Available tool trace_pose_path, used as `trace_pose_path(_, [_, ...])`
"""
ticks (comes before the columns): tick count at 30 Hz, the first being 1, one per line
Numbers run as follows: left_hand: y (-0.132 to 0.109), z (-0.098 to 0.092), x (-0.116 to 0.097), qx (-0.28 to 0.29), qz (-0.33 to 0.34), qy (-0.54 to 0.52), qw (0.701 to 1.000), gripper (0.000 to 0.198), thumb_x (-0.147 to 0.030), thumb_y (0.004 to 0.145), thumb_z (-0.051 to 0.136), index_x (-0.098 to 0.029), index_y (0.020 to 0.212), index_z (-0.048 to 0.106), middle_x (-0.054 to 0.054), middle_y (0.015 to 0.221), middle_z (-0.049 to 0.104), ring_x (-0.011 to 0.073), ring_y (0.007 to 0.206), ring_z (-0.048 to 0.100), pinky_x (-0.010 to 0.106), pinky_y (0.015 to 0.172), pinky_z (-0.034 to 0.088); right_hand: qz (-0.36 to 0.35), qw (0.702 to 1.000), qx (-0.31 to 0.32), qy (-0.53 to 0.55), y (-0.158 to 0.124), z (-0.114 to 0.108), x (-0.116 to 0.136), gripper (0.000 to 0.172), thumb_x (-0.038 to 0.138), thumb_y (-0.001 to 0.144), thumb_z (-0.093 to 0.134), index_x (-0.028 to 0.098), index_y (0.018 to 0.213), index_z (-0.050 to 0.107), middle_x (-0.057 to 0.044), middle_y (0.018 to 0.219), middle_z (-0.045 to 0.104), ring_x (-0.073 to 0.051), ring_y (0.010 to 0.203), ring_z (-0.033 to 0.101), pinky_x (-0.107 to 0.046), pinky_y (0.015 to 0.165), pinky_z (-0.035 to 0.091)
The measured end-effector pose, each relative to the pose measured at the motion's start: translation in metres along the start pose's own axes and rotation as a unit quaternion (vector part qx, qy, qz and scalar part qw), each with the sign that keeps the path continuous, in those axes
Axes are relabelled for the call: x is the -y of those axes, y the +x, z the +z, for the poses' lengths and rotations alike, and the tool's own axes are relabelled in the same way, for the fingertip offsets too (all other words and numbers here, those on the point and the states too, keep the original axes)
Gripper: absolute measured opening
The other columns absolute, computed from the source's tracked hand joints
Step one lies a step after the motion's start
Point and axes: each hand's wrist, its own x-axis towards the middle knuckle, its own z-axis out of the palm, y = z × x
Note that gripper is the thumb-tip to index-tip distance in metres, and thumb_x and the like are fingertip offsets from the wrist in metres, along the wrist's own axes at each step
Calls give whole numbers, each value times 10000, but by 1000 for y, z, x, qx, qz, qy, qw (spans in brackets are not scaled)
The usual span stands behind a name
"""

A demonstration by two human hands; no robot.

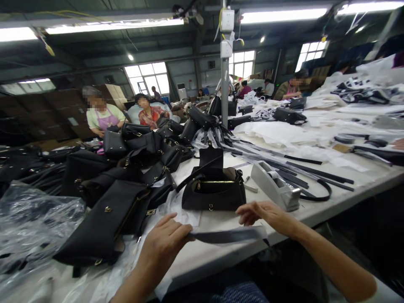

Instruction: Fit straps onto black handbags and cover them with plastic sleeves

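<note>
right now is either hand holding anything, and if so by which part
The left hand holds the dark strip at the left end of its visible length; the right hand shows no clear hold.

White worktable (205,254) bears an open black handbag (217,198), a grey tape dispenser (273,185), loose dark straps (303,160), heaped black bags (105,216) and clear plastic sheeting (41,219).

Glaring ceiling tubes (284,15), washed-out windows (147,78), dim roof (85,47), glints on plastic (41,210), shadow beneath table (202,254), stretched edges
</note>
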Motion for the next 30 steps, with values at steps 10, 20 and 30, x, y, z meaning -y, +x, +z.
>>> trace_pose_path(10, [-40,-7,27,126,-190,15,973,309,-418,1002,480,-220,973,716,44,903,773,207,786,718,285,701,508,90,986,95,106,-18,20,-16,287,441,861,677,157,886,711,1,711,638,-129,648,565,-227,615,440])
trace_pose_path(20, [42,18,-29,358,-239,-310,848,293,-375,955,560,-228,1184,670,31,907,749,179,780,680,247,722,481,43,991,72,108,1,57,5,251,397,899,626,169,945,720,11,667,623,-126,621,563,-232,607,415])
trace_pose_path(30, [25,15,2,382,-304,-375,788,294,-386,942,534,-148,907,703,-7,702,615,113,599,559,191,562,419,114,978,52,164,-23,27,-26,261,400,869,670,161,963,714,10,703,637,-121,656,574,-227,614,417])
